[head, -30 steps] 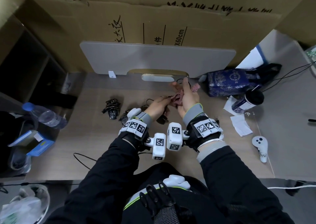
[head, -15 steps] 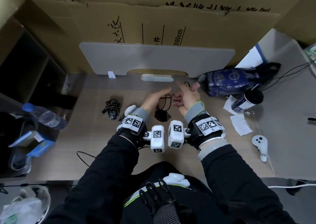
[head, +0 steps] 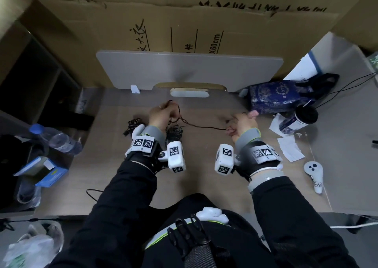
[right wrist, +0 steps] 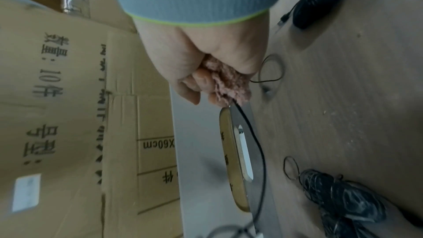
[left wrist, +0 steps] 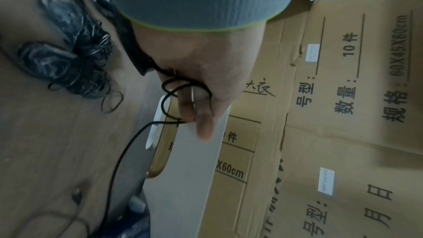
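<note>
A thin black cable (head: 204,126) stretches across the wooden desk (head: 204,181) between my two hands. My left hand (head: 163,109) holds several loops of it curled round the fingers (left wrist: 194,108), and the cable (left wrist: 128,149) runs off from there. My right hand (head: 241,120) grips a crumpled pink cloth (right wrist: 226,82), and the cable (right wrist: 254,138) comes out of that cloth. A black mouse wrapped in its own cord (head: 173,133) lies just below my left hand. Two similar wrapped mice (left wrist: 66,57) lie to its left.
A grey board (head: 188,69) leans on cardboard boxes (head: 204,22) at the back. At right are a blue bag (head: 274,97), a dark-lidded cup (head: 298,120), paper tissues (head: 289,148) and a white controller (head: 315,175). A water bottle (head: 57,138) and blue box (head: 47,171) sit left.
My hands, close together at the desk's middle, have drawn apart, left going left and right going right. The cable now runs stretched between them, out of the pink cloth.
</note>
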The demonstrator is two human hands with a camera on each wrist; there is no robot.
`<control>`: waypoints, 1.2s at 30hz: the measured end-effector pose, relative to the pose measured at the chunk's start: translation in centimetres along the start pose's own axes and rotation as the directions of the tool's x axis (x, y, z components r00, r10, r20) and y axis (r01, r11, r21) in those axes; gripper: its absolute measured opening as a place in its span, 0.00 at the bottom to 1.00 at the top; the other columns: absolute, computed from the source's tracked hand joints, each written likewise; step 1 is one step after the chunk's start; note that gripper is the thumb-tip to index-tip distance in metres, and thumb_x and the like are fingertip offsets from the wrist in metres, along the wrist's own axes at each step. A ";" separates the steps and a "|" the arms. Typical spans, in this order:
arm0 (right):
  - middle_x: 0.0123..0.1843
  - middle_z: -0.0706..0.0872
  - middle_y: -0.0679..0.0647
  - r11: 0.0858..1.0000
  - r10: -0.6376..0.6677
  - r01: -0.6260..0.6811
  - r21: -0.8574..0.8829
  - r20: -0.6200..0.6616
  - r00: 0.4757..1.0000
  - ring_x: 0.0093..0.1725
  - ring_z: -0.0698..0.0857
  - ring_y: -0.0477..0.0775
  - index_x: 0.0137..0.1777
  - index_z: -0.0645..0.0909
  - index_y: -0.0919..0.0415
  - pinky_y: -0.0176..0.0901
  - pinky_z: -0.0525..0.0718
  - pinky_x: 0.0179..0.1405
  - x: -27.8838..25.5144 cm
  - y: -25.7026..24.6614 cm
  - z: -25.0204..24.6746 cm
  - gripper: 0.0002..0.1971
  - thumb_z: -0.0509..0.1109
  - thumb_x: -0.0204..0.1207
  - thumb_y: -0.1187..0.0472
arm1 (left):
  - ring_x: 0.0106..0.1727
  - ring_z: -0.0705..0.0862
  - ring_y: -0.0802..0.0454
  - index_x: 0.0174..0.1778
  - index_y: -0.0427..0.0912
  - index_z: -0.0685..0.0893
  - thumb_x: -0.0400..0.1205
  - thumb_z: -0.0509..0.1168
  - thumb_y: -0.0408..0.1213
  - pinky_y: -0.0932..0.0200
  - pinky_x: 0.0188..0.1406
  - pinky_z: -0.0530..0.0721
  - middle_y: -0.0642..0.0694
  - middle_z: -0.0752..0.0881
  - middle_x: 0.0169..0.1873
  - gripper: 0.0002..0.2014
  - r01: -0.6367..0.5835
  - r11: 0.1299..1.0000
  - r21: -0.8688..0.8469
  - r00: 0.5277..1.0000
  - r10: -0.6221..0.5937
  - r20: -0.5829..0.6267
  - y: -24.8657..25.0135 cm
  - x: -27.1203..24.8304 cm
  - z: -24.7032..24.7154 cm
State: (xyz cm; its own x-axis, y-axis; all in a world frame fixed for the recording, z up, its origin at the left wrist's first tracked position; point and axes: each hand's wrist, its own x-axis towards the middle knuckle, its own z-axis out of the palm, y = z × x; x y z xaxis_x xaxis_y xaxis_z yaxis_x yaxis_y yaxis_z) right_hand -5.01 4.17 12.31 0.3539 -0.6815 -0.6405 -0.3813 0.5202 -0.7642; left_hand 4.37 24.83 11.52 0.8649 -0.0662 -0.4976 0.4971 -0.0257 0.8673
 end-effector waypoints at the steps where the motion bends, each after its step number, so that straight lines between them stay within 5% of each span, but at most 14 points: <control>1: 0.32 0.82 0.65 1.000 -0.004 0.004 -0.025 0.029 1.000 0.12 0.76 0.52 0.55 0.75 0.64 0.38 0.75 0.14 -0.4 -0.2 0.7 0.08 0.68 0.78 0.66 | 0.38 0.89 0.48 0.42 0.41 0.89 0.80 0.73 0.36 0.49 0.52 0.87 0.45 0.91 0.33 0.03 0.002 1.000 -0.014 0.996 -0.001 0.092 -0.3 -0.3 0.6; 3: 0.23 0.78 0.58 0.999 -0.033 0.036 -0.023 0.124 0.992 0.16 0.79 0.53 0.41 0.74 0.64 0.39 0.77 0.13 -1.5 -0.3 1.9 0.10 0.70 0.79 0.60 | 0.49 0.92 0.45 0.53 0.39 0.89 0.84 0.70 0.38 0.44 0.66 0.84 0.41 0.94 0.47 0.07 0.014 0.998 -0.054 0.964 0.001 0.266 -0.7 -0.8 1.5; 5: 0.17 0.72 0.50 0.995 -0.085 0.074 0.064 0.193 0.977 0.15 0.75 0.49 0.32 0.69 0.58 0.39 0.74 0.17 -2.5 0.0 2.8 0.19 0.73 0.79 0.55 | 0.51 0.92 0.47 0.62 0.37 0.86 0.89 0.64 0.40 0.51 0.60 0.86 0.41 0.92 0.56 0.12 -0.005 1.000 -0.018 0.919 0.012 0.394 -0.9 -1.5 2.2; 8: 0.16 0.67 0.48 0.979 -0.096 0.039 0.198 0.285 0.954 0.15 0.68 0.48 0.29 0.66 0.55 0.34 0.66 0.18 -3.8 0.2 3.5 0.22 0.73 0.79 0.54 | 0.36 0.91 0.56 0.60 0.38 0.86 0.90 0.62 0.42 0.64 0.40 0.86 0.46 0.93 0.42 0.13 -0.094 0.990 0.109 0.895 0.036 0.445 -1.3 -2.4 3.5; 11: 0.18 0.67 0.49 0.970 -0.095 0.005 0.244 0.356 0.930 0.18 0.69 0.48 0.28 0.64 0.54 0.34 0.63 0.25 -3.9 0.0 4.0 0.23 0.73 0.80 0.53 | 0.32 0.87 0.52 0.47 0.48 0.89 0.84 0.65 0.56 0.57 0.39 0.84 0.49 0.90 0.32 0.16 -0.222 0.928 0.300 0.880 0.058 0.471 -2.0 -2.2 4.1; 15: 0.21 0.61 0.48 0.957 -0.108 -0.017 0.290 0.407 0.907 0.20 0.63 0.48 0.28 0.63 0.52 0.42 0.57 0.32 -3.8 0.1 4.0 0.24 0.73 0.80 0.55 | 0.24 0.73 0.58 0.37 0.46 0.81 0.83 0.64 0.45 0.60 0.28 0.69 0.57 0.78 0.22 0.11 -0.241 0.934 0.265 0.873 0.090 0.480 -1.8 -1.7 4.5; 18: 0.17 0.60 0.48 0.969 -0.099 0.002 0.246 0.381 0.919 0.15 0.59 0.47 0.26 0.61 0.53 0.36 0.62 0.24 -4.0 0.5 3.9 0.26 0.73 0.79 0.60 | 0.32 0.80 0.59 0.45 0.44 0.87 0.83 0.66 0.31 0.64 0.36 0.76 0.54 0.85 0.30 0.06 -0.203 0.958 0.201 0.908 0.107 0.405 -1.7 -1.7 4.8; 21: 0.15 0.59 0.48 0.989 -0.073 0.027 0.147 0.317 0.945 0.14 0.57 0.47 0.25 0.63 0.54 0.37 0.56 0.28 -3.6 0.4 3.7 0.23 0.66 0.79 0.69 | 0.25 0.75 0.60 0.48 0.39 0.88 0.83 0.63 0.24 0.66 0.29 0.73 0.57 0.78 0.21 0.09 -0.144 0.976 0.161 0.953 0.094 0.287 -1.4 -1.4 4.4; 23: 0.17 0.65 0.52 0.999 -0.027 0.019 0.036 0.239 0.971 0.16 0.62 0.47 0.33 0.72 0.58 0.38 0.57 0.30 -2.8 -0.1 2.5 0.16 0.57 0.82 0.70 | 0.26 0.76 0.53 0.45 0.39 0.86 0.83 0.64 0.27 0.60 0.35 0.75 0.52 0.77 0.23 0.06 -0.065 0.997 0.035 0.989 0.060 0.138 -1.0 -0.5 2.9; 25: 0.23 0.68 0.54 0.998 -0.012 0.004 0.067 0.109 0.994 0.17 0.67 0.48 0.43 0.73 0.58 0.36 0.63 0.25 -1.8 -0.5 0.6 0.06 0.61 0.81 0.67 | 0.27 0.78 0.50 0.52 0.38 0.87 0.85 0.65 0.33 0.56 0.36 0.79 0.49 0.79 0.25 0.06 -0.016 1.000 -0.017 0.999 0.015 -0.040 -0.6 1.0 0.6; 28: 0.29 0.74 0.55 1.000 0.012 -0.012 0.002 0.036 0.999 0.12 0.74 0.48 0.38 0.70 0.57 0.34 0.72 0.16 -0.5 0.2 -1.5 0.10 0.67 0.79 0.63 | 0.36 0.82 0.46 0.46 0.45 0.88 0.83 0.70 0.38 0.54 0.40 0.83 0.46 0.83 0.33 0.03 -0.035 0.999 -0.005 0.986 0.034 -0.166 -0.5 1.9 -1.5; 31: 0.31 0.81 0.60 1.000 0.001 0.001 -0.028 0.054 0.999 0.14 0.77 0.51 0.43 0.77 0.64 0.37 0.75 0.19 -0.7 0.6 -0.5 0.07 0.69 0.77 0.59 | 0.44 0.85 0.45 0.43 0.42 0.86 0.75 0.74 0.56 0.46 0.51 0.87 0.44 0.86 0.39 0.19 -0.010 0.991 0.136 1.000 0.008 0.016 -1.2 1.9 -1.0; 33: 0.28 0.81 0.61 0.999 -0.026 0.029 -0.041 0.061 0.998 0.17 0.77 0.53 0.41 0.76 0.66 0.38 0.75 0.15 -1.1 0.5 0.4 0.11 0.69 0.77 0.58 | 0.49 0.88 0.48 0.48 0.42 0.88 0.71 0.76 0.65 0.50 0.54 0.85 0.49 0.90 0.45 0.27 -0.089 0.956 0.278 0.987 0.046 0.157 -1.4 1.4 -0.5; 36: 0.25 0.80 0.57 0.995 -0.102 0.100 0.021 0.115 0.988 0.21 0.80 0.56 0.38 0.79 0.64 0.39 0.76 0.16 -1.6 0.7 1.8 0.17 0.71 0.78 0.49 | 0.43 0.85 0.55 0.54 0.41 0.86 0.77 0.67 0.68 0.64 0.40 0.82 0.50 0.87 0.46 0.30 -0.158 0.900 0.406 0.954 0.034 0.296 -0.8 0.1 0.4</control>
State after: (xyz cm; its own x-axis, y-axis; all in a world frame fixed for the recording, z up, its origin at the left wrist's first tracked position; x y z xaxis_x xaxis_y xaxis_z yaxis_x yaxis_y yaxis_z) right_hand -4.36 6.57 12.65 0.4867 -0.6672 -0.5639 -0.3259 0.4602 -0.8258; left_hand 3.99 24.42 10.76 0.8218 -0.3596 -0.4420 0.2821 -0.4173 0.8639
